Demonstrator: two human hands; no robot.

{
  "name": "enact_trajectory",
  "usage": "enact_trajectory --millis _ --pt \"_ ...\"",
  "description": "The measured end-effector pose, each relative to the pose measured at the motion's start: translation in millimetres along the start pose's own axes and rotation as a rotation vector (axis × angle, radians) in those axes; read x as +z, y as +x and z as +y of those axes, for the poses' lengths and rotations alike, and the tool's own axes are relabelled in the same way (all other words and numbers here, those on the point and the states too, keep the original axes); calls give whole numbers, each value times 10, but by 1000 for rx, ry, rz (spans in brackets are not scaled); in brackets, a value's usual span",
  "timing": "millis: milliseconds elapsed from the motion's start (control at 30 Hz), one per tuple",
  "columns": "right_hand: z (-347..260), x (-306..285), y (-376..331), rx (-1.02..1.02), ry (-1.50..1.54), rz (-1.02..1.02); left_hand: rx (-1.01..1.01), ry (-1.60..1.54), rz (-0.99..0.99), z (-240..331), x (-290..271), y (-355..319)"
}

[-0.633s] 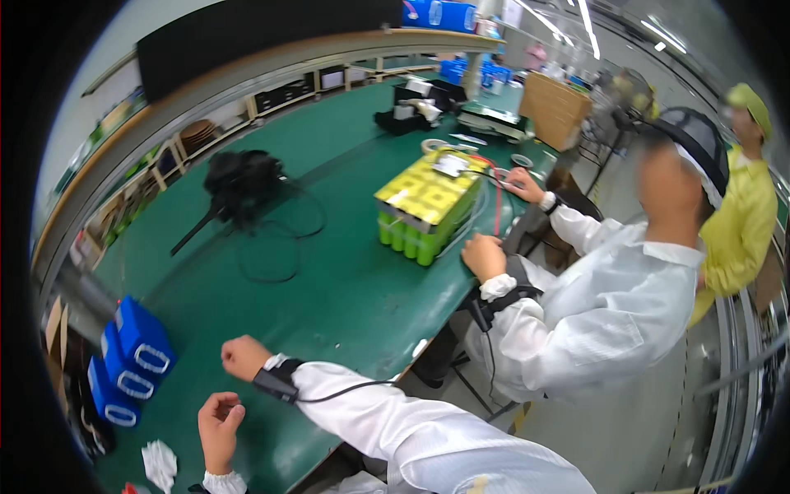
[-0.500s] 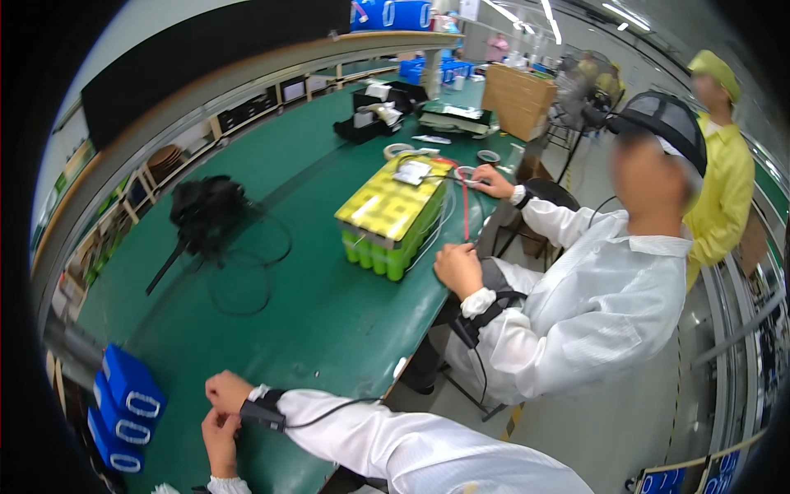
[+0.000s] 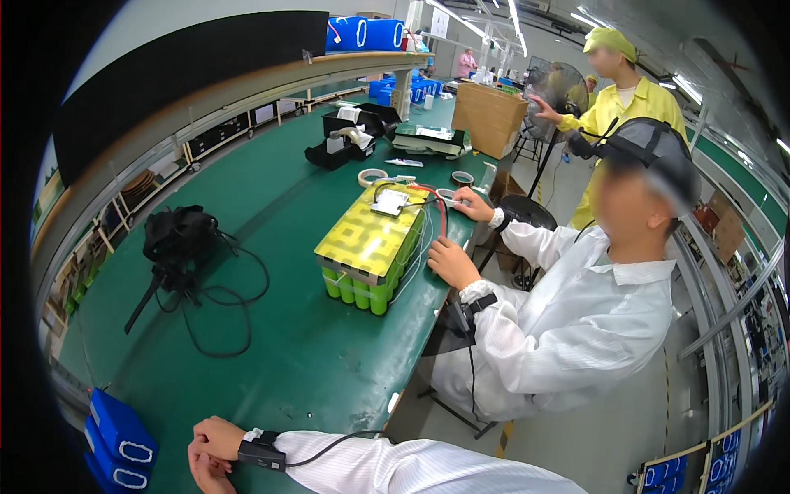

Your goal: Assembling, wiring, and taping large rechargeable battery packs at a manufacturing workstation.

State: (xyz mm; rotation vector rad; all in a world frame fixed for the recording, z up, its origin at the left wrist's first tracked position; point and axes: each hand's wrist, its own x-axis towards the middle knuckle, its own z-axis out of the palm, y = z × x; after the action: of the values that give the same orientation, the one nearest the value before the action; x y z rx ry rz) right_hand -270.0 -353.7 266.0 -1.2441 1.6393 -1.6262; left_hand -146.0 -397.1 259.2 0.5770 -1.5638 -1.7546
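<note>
My right hand (image 3: 219,437) rests against my left hand (image 3: 206,468) above the green table's near left part. Fingers of both hands are curled together; whatever lies between them, if anything, is hidden. A black strapped device (image 3: 262,454) with a cable sits on my right wrist. Left of my hands stand blue wrapped battery packs (image 3: 123,428) with white-edged oval marks. Farther along, a bare battery pack (image 3: 370,235) of green cells has a yellow top, a white-labelled part and red, black and white wires. Beside it are the hands (image 3: 453,262) of a seated co-worker in white.
A black bundle with straps (image 3: 181,239) and a loose cable lies on the left of the table (image 3: 280,362). Tape rolls (image 3: 372,177), a black bin (image 3: 350,136) and a cardboard box (image 3: 488,119) are farther back. A person in yellow (image 3: 634,99) stands behind the co-worker, near a fan (image 3: 553,95).
The view has shifted, so the table's things sit farther left. My hands stay together, the right now more over the left. The person in yellow has stretched out an arm.
</note>
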Motion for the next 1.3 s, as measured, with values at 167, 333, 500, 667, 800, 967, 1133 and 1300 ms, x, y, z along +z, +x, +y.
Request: enact_trajectory --millis 167,333,500,667,800,967,1133,1300 --pt "64 14 -29 -84 -65 -49 -50 -69 46 -81 -108 96" --pt "24 84 -85 -45 -122 -103 -178 -5 50 292 36 -60" --pt "163 136 -122 -46 -154 -59 -128 118 42 285 101 -68" --pt "100 159 -99 6 -133 -100 -162 129 59 320 67 -69" --pt "134 183 -108 -2 -111 -83 -153 129 93 313 67 -75" --pt "23 117 -115 -6 -44 -79 -138 94 45 279 30 -68" --pt "-1 50 -111 28 -125 -138 -183 82 80 310 58 -65" --pt "-61 32 -107 47 -154 -168 -85 -31 15 100 -43 -35"
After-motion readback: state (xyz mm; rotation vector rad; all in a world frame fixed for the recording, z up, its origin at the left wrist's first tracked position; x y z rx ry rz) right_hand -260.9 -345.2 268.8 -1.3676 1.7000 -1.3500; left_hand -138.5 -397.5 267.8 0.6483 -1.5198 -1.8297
